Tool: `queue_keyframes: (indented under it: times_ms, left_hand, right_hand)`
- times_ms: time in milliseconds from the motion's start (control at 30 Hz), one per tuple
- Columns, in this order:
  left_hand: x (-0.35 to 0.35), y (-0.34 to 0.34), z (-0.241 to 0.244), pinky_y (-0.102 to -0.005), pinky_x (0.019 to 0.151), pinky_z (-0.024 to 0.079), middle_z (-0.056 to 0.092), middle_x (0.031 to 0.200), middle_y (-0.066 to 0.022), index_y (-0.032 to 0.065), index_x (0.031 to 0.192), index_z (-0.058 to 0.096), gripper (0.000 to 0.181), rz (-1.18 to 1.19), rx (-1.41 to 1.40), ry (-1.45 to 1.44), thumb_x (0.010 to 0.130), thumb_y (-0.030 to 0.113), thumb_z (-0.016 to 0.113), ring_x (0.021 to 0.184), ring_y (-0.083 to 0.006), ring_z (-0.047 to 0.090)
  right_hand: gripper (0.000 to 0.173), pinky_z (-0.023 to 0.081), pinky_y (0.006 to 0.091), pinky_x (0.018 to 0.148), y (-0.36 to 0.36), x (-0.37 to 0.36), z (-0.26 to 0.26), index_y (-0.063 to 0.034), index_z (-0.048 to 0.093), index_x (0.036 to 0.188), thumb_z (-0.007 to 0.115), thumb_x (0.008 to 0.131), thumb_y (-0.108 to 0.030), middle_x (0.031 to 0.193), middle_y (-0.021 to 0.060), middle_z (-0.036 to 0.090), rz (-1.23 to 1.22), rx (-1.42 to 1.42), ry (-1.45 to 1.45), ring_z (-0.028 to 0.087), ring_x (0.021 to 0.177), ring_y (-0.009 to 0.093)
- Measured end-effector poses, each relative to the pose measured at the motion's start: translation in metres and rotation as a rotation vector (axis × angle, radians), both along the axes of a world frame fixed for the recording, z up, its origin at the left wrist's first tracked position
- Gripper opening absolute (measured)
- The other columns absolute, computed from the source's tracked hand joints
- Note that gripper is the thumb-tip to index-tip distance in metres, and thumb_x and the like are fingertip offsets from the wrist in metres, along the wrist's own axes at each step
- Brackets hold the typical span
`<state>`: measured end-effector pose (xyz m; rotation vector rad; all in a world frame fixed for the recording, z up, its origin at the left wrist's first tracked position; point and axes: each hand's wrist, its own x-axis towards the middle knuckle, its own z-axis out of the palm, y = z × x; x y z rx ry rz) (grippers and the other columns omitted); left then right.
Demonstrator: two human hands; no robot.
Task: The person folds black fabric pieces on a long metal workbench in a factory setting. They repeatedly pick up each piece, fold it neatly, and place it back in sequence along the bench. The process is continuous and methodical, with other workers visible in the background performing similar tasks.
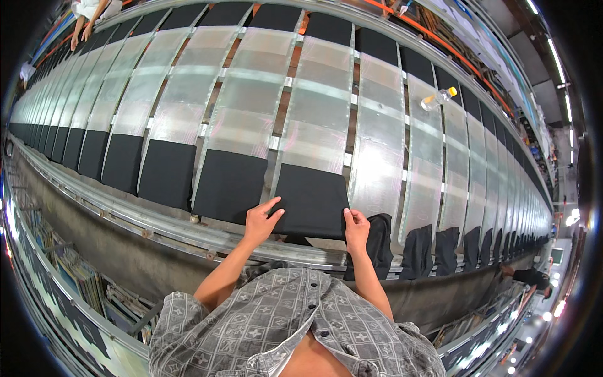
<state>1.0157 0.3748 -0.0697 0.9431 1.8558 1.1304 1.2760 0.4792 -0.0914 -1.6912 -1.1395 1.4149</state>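
A black fabric panel lies across the near end of a long translucent board in front of me. My left hand touches the panel's left edge, its thumb and index finger spread on the cloth. At the right edge, my right hand pinches the fabric between thumb and fingers. The panel's front edge hangs near the metal rail. Another black panel lies flat on the board to the left. Just right of my right hand, a crumpled black cloth piece droops over its board's end.
Boards run in a long row both ways, with black panels at their far ends. Several loose black cloths hang to the right. A yellow-capped bottle lies on the boards. People's hands show far left; another person is far right.
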Motion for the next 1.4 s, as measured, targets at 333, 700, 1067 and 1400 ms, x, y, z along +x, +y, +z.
queue_keyframes:
  times_ms: [333,700,1067,1400]
  left_hand:
    - [0.005,0.0,-0.004,-0.0245,0.056,0.044,0.07,0.112,-0.0126,0.0069,0.119,0.068,0.037,0.023,0.068,0.042,0.083,0.014,0.076,0.069,-0.0106,0.056]
    - [0.007,-0.007,-0.003,-0.0237,0.058,0.047,0.057,0.127,-0.0081,0.0069,0.13,0.061,0.059,0.061,0.16,0.194,0.074,0.005,0.08,0.061,-0.0097,0.051]
    - [0.003,-0.014,-0.001,-0.0243,0.059,0.049,0.056,0.129,-0.0082,0.0076,0.13,0.06,0.06,0.062,0.134,0.171,0.073,0.002,0.08,0.061,-0.0092,0.057]
    - [0.003,-0.015,0.002,-0.0268,0.061,0.05,0.056,0.128,-0.0073,0.0089,0.128,0.061,0.059,0.022,0.07,0.261,0.073,0.003,0.081,0.062,-0.013,0.056]
  right_hand:
    - [0.024,0.045,0.0216,0.07,0.002,-0.004,0.006,0.0049,0.068,0.098,0.068,0.093,-0.018,0.084,0.0003,0.067,0.03,0.034,-0.04,0.057,0.076,0.005]
    - [0.029,0.047,0.024,0.071,0.002,-0.002,-0.001,0.0059,0.069,0.101,0.07,0.092,-0.022,0.084,0.0043,0.069,0.097,0.048,-0.144,0.06,0.076,0.008]
    - [0.034,0.052,0.029,0.071,0.001,-0.008,0.014,0.004,0.069,0.105,0.074,0.088,-0.025,0.084,0.0151,0.073,0.185,0.168,-0.447,0.069,0.076,0.016]
    - [0.033,0.054,0.0314,0.073,0.0,-0.012,0.016,0.0017,0.07,0.106,0.074,0.086,-0.024,0.086,0.0206,0.073,0.199,0.185,-0.474,0.072,0.079,0.022]
